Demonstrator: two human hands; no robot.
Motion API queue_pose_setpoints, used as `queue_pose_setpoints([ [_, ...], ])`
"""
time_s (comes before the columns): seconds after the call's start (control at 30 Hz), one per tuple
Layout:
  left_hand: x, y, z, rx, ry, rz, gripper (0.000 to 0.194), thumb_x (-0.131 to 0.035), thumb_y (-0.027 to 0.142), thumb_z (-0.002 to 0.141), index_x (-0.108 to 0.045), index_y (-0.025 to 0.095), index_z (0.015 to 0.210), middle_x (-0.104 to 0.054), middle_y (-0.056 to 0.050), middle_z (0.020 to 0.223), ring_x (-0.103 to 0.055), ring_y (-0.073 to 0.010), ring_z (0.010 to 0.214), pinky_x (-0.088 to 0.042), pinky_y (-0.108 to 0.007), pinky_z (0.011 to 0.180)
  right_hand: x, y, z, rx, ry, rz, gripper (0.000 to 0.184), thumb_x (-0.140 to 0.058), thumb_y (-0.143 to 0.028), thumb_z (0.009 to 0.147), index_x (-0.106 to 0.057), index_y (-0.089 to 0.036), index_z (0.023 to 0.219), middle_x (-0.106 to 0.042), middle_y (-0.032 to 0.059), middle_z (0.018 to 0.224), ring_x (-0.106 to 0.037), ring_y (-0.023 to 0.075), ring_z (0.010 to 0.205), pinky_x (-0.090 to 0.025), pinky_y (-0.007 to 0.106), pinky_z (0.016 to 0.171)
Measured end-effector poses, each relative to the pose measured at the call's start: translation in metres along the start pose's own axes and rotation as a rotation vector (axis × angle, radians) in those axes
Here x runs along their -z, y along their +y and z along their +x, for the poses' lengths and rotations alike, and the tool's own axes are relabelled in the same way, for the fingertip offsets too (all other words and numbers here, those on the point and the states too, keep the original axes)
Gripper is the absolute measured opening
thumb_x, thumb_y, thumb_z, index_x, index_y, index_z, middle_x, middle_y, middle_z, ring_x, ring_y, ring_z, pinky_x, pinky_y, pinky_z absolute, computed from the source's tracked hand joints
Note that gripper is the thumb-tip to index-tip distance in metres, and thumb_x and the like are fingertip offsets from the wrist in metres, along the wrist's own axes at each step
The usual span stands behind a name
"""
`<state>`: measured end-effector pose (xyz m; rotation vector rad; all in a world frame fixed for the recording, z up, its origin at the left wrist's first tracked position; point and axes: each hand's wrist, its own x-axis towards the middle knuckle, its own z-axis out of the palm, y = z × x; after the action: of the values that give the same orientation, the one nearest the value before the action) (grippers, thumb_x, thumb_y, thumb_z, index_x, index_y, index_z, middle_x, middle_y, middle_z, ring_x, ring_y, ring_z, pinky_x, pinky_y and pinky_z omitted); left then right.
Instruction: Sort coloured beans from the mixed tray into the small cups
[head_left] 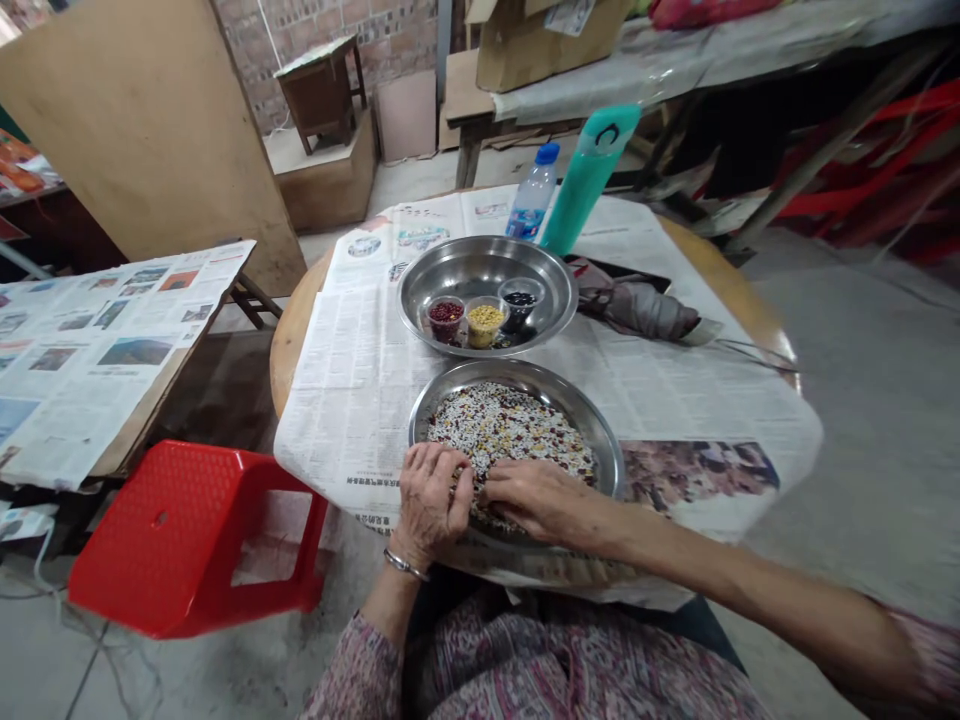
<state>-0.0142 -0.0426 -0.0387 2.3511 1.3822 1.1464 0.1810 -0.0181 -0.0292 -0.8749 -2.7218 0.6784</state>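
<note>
A steel bowl (613, 455) near me holds a bed of mixed beans and grains (517, 425), mostly white with dark red, yellow and black pieces. My left hand (435, 495), a bangle on its wrist, is at the bowl's front left rim with its fingers curled; what lies inside them is hidden. Reaching into the front of the mix, my right hand (536, 497) has its fingers bent down and together, their tips hidden. Behind stands a second steel bowl (420, 270) with three clear cups: dark red beans (446, 314), yellow beans (485, 318) and black beans (519, 300).
Newspaper (337, 370) covers the round table. Towards its back stand a plastic water bottle (532, 195) and a teal bottle (589, 185), with a folded grey umbrella (637, 305) at right. A red stool (172, 540) and a newspaper-covered table (112, 350) are at left.
</note>
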Motion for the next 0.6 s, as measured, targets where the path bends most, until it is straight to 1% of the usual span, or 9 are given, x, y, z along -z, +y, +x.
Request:
queue_pose_setpoints([
  [0.1, 0.001, 0.001, 0.000, -0.007, 0.012, -0.006, 0.013, -0.044, 0.020, 0.097, -0.056, 0.020, 0.091, -0.064, -0.005, 0.088, -0.057, -0.0203, 0.087, -0.045, -0.038, 0.085, 0.001, 0.015, 0.010, -0.025, 0.144, -0.106, 0.021, -0.048, -0.013, 0.091, -0.069, -0.018, 0.095, -0.068, 0.0078, 0.086, -0.060, 0.0196, 0.083, -0.046, 0.032, 0.075],
  [0.2, 0.001, 0.003, 0.001, -0.009, 0.038, -0.021, 0.011, -0.044, 0.018, 0.096, -0.055, 0.020, 0.093, -0.064, -0.005, 0.091, -0.057, -0.0203, 0.089, -0.045, -0.039, 0.087, 0.012, 0.038, 0.028, -0.130, 0.298, -0.123, 0.023, -0.047, -0.015, 0.093, -0.069, -0.019, 0.099, -0.068, 0.0082, 0.093, -0.060, 0.0203, 0.089, -0.047, 0.033, 0.081],
  [0.27, 0.001, 0.003, 0.000, -0.008, 0.055, -0.032, 0.011, -0.044, 0.017, 0.096, -0.054, 0.020, 0.096, -0.063, -0.006, 0.094, -0.057, -0.0208, 0.093, -0.046, -0.039, 0.088, 0.016, 0.046, 0.042, -0.197, 0.363, -0.140, 0.024, -0.046, -0.017, 0.094, -0.069, -0.020, 0.100, -0.068, 0.0083, 0.097, -0.059, 0.0214, 0.095, -0.048, 0.034, 0.085],
  [0.33, 0.001, 0.003, 0.000, -0.007, 0.080, -0.044, 0.010, -0.045, 0.017, 0.096, -0.054, 0.019, 0.100, -0.061, -0.008, 0.098, -0.056, -0.0215, 0.097, -0.047, -0.040, 0.089, 0.016, 0.045, 0.055, -0.210, 0.389, -0.171, 0.022, -0.049, -0.022, 0.094, -0.070, -0.020, 0.101, -0.067, 0.0097, 0.100, -0.056, 0.0236, 0.099, -0.047, 0.037, 0.088],
  [0.4, 0.001, 0.002, -0.001, -0.007, 0.112, -0.041, 0.011, -0.046, 0.019, 0.095, -0.053, 0.018, 0.105, -0.059, -0.010, 0.102, -0.055, -0.0225, 0.102, -0.047, -0.040, 0.091, 0.011, 0.037, 0.064, -0.156, 0.380, -0.184, 0.024, -0.052, -0.030, 0.095, -0.070, -0.018, 0.104, -0.065, 0.0117, 0.104, -0.054, 0.0258, 0.102, -0.046, 0.041, 0.091],
  [0.47, 0.001, 0.001, -0.003, -0.008, 0.146, -0.013, 0.016, -0.048, 0.022, 0.095, -0.051, 0.017, 0.109, -0.057, -0.011, 0.108, -0.053, -0.0240, 0.106, -0.046, -0.043, 0.093, 0.005, 0.026, 0.069, -0.055, 0.344, -0.160, 0.027, -0.056, -0.036, 0.093, -0.069, -0.017, 0.108, -0.064, 0.0124, 0.109, -0.052, 0.0264, 0.104, -0.046, 0.042, 0.092],
  [0.53, 0.000, 0.000, -0.005, -0.009, 0.160, 0.023, 0.020, -0.049, 0.025, 0.094, -0.051, 0.017, 0.111, -0.056, -0.013, 0.111, -0.052, -0.0253, 0.108, -0.045, -0.045, 0.094, 0.000, 0.016, 0.067, 0.067, 0.287, -0.113, 0.027, -0.058, -0.035, 0.091, -0.067, -0.017, 0.110, -0.063, 0.0118, 0.112, -0.052, 0.0252, 0.104, -0.046, 0.042, 0.091],
  [0.6, 0.000, 0.000, -0.006, -0.003, 0.155, 0.042, 0.021, -0.050, 0.027, 0.094, -0.051, 0.017, 0.112, -0.056, -0.012, 0.111, -0.053, -0.0255, 0.107, -0.044, -0.045, 0.094, -0.001, 0.012, 0.059, 0.169, 0.221, -0.081, 0.025, -0.060, -0.028, 0.089, -0.065, -0.017, 0.110, -0.062, 0.0109, 0.109, -0.052, 0.0233, 0.100, -0.046, 0.040, 0.088],
])
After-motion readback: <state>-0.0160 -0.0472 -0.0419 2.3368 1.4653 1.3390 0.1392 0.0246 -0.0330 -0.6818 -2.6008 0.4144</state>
